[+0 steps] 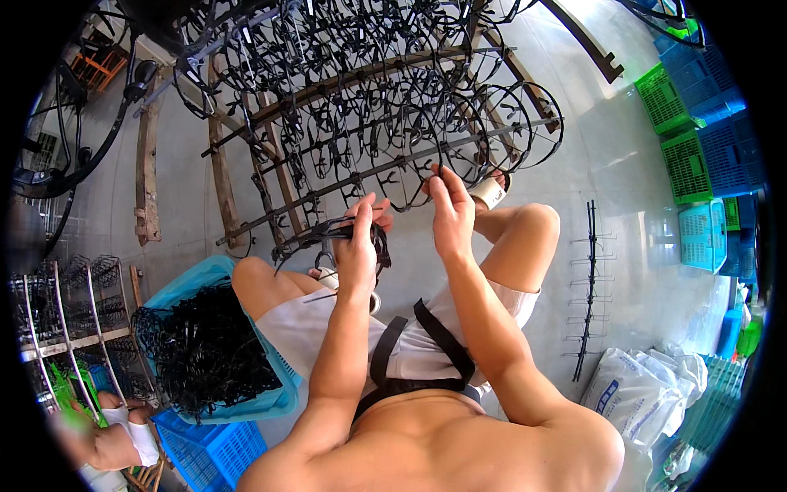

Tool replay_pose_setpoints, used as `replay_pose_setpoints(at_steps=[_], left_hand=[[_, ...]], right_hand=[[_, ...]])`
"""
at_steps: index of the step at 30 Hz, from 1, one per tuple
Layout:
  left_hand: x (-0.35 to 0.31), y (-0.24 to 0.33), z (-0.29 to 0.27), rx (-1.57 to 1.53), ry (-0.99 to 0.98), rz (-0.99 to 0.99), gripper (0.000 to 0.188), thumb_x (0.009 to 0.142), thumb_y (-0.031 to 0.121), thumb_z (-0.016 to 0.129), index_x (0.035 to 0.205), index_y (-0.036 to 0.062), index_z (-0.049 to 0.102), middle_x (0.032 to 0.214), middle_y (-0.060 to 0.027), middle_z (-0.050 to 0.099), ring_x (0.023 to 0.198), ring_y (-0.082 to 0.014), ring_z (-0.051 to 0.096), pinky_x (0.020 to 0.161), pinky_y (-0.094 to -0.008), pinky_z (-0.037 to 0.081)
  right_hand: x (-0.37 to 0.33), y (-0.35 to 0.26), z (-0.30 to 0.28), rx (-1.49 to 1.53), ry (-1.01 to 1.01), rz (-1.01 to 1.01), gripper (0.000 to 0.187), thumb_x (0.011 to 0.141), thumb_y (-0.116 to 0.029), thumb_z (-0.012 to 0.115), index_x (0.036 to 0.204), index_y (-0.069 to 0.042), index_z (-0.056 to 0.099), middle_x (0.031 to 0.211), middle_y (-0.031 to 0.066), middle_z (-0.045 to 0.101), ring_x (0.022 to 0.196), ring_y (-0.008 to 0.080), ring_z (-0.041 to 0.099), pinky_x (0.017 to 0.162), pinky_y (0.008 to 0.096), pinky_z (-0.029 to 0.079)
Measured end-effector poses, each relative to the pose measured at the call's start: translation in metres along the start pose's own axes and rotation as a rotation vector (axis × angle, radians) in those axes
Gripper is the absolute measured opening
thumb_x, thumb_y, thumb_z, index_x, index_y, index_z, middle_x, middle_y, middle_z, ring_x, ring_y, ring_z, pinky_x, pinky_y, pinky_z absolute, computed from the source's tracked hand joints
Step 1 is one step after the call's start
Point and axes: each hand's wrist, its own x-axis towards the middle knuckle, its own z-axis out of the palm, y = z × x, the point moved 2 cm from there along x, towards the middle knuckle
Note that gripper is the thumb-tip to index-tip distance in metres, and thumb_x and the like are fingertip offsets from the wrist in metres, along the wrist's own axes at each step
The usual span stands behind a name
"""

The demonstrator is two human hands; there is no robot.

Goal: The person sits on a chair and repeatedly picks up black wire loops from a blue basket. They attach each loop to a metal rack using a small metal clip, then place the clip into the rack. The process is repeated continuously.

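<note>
Mid-frame, our left hand (358,248) loosely curls its fingers round black bands (328,230); by the rack (270,216), we cannot tell whether our right hand (452,215) pinches.

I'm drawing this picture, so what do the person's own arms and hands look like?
The left arm and right arm are bare right up to the shoulders, without sleeves. The left hand and right hand wear no gloves. I can't see any watch or bracelet.
</note>
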Motion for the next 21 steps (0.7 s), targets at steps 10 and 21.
replay_pose_setpoints(at_steps=[10,21], left_hand=[[-0.039,0.033,-0.019,-0.157,-0.107,0.031,0.056,0.098,0.045,0.036,0.125,-0.0008,0.051,0.118,-0.0125,0.058,0.110,-0.0204,0.052,0.097,-0.0357,0.039],[-0.083,0.061,-0.035,-0.445,-0.497,0.558,0.037,0.098,0.020,0.034,0.131,0.0033,0.040,0.064,-0.0088,0.053,0.058,-0.0213,0.053,0.061,-0.0390,0.047]], right_hand=[[-0.069,-0.069,0.043,-0.330,-0.752,-0.095,0.024,0.088,-0.016,0.062,0.106,0.000,0.060,0.090,0.0148,0.060,0.082,0.0283,0.061,0.072,0.0343,0.048],[-0.045,-0.129,-0.008,0.512,-0.304,0.023,0.026,0.100,-0.027,0.039,0.099,-0.003,0.048,0.073,0.0076,0.055,0.045,0.0111,0.045,0.038,0.0201,0.032]])
